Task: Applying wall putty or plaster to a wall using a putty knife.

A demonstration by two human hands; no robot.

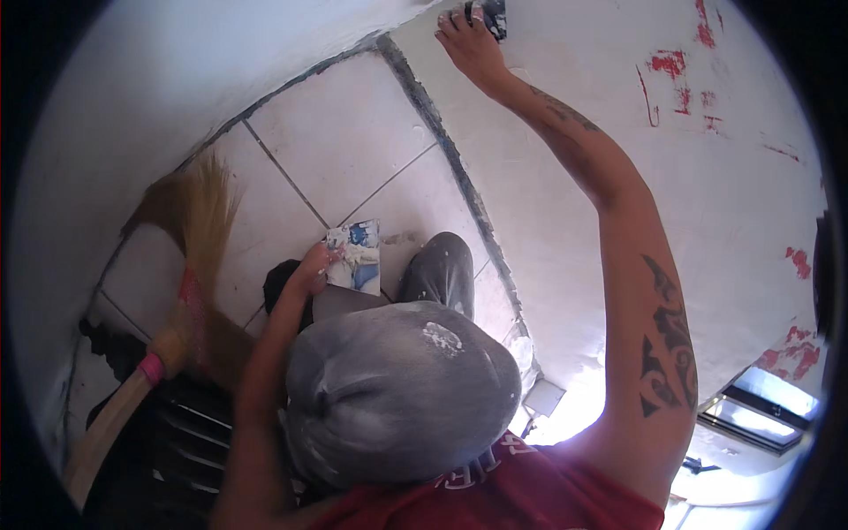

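My left hand grips the left edge of a small rectangular board, blue and pale, with thick white putty smeared over it. It is held low over the floor tiles, in front of my grey-clad knee. With my arm stretched far forward, my right hand presses a dark, flat-looking spreader to the white wall. White putty marks those fingers. The top of the picture cuts off part of the spreader, so its full shape is hidden.
A straw broom with a wooden handle leans at left, beside a black slatted object. Large pale tiles meet the walls along rough grey edges. Red patches mark the right wall. White-smeared grey cloth bulges before me.
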